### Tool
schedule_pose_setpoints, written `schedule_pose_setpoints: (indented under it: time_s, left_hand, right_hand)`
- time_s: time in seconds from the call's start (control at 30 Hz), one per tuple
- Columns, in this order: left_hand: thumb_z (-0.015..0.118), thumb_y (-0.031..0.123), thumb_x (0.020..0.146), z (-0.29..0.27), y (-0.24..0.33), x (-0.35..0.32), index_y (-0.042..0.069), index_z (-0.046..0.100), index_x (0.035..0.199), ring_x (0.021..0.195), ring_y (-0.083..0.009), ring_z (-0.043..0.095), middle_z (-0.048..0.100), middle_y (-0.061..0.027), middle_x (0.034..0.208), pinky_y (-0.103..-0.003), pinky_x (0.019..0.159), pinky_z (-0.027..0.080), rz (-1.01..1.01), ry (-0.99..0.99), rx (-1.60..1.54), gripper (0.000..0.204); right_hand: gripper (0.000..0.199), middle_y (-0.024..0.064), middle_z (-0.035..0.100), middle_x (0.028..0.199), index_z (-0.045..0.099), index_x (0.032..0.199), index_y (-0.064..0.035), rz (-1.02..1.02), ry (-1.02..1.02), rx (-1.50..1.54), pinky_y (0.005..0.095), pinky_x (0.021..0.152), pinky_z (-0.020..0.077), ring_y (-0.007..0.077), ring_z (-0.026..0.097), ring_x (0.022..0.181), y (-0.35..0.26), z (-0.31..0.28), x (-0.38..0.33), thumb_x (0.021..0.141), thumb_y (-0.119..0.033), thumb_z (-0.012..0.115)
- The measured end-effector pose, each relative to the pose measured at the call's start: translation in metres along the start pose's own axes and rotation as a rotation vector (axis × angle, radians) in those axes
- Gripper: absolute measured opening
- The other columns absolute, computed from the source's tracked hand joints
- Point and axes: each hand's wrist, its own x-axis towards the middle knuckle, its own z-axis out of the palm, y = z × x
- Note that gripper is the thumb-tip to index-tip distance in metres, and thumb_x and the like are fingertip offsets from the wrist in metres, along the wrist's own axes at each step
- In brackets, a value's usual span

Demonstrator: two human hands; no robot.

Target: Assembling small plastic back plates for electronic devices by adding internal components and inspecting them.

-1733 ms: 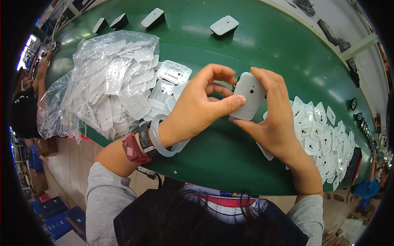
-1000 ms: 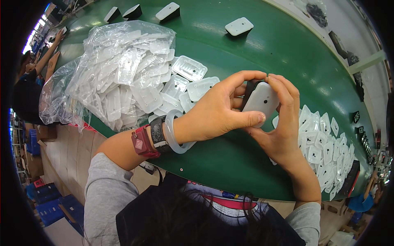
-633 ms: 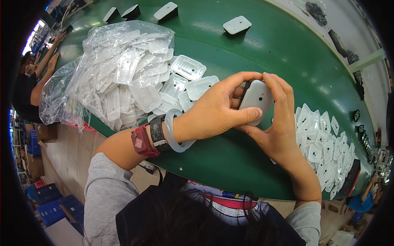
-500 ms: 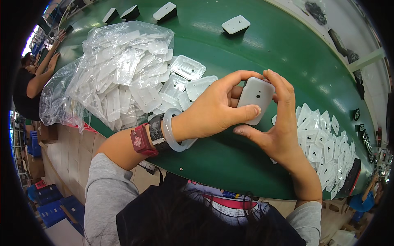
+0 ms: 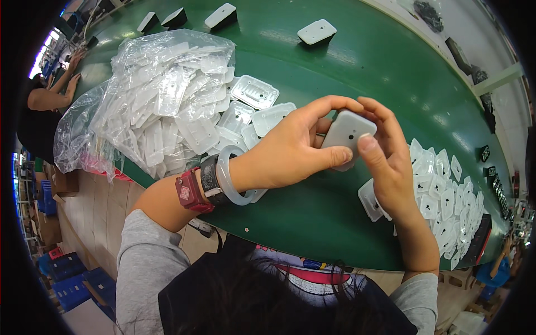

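Observation:
Between both hands I hold a white rounded plastic cover (image 5: 347, 133) with a small dark hole, raised above the green table (image 5: 312, 218). My left hand (image 5: 298, 149) grips its left side, thumb pressed on the lower face and fingers behind. My right hand (image 5: 393, 167) closes round the right side, with its thumb tip at the cover's lower right edge and its fingers at the top. The cover's underside is hidden. Loose white covers (image 5: 271, 118) lie left of my hands, spilling from a clear plastic bag (image 5: 167, 95) full of them.
To the right is a heap of white covers with black marks (image 5: 444, 195); one white piece (image 5: 369, 200) lies beneath my right wrist. Several black wedge-shaped pieces with white tops (image 5: 317, 32) stand along the far side. A co-worker (image 5: 42, 111) reaches onto the table at far left.
My right thumb has moved up onto the cover's edge, and the cover has tilted slightly to the right. The far wedge pieces sit slightly farther left. The co-worker's arm has shifted.

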Motion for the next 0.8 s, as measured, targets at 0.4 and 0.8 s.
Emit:
schedule_pose_setpoints:
  time_s: [0.4,0.8]
  left_hand:
    - [0.066,0.000,0.082,0.006,0.003,-0.005,0.003,0.042,0.134,0.082,-0.0127,0.060,0.060,-0.0092,0.104,-0.020,0.071,0.049,-0.150,0.098,0.089,0.057]
    - [0.063,0.001,0.082,0.009,0.002,-0.003,0.004,0.041,0.133,0.076,-0.0132,0.062,0.063,-0.0135,0.098,-0.020,0.065,0.049,-0.100,0.079,0.173,0.056]
  right_hand:
    - [0.037,0.0118,0.059,0.103,0.051,0.123,0.0035,0.155,0.030,-0.077,0.0247,0.077,0.0465,0.0146,0.055,0.088,-0.005,-0.002,0.001,0.090,-0.011,0.060]
    - [0.039,0.0115,0.060,0.101,0.053,0.121,0.0031,0.080,0.000,-0.119,0.0220,0.073,0.0465,0.0133,0.054,0.083,-0.004,-0.005,0.001,0.085,-0.008,0.063]
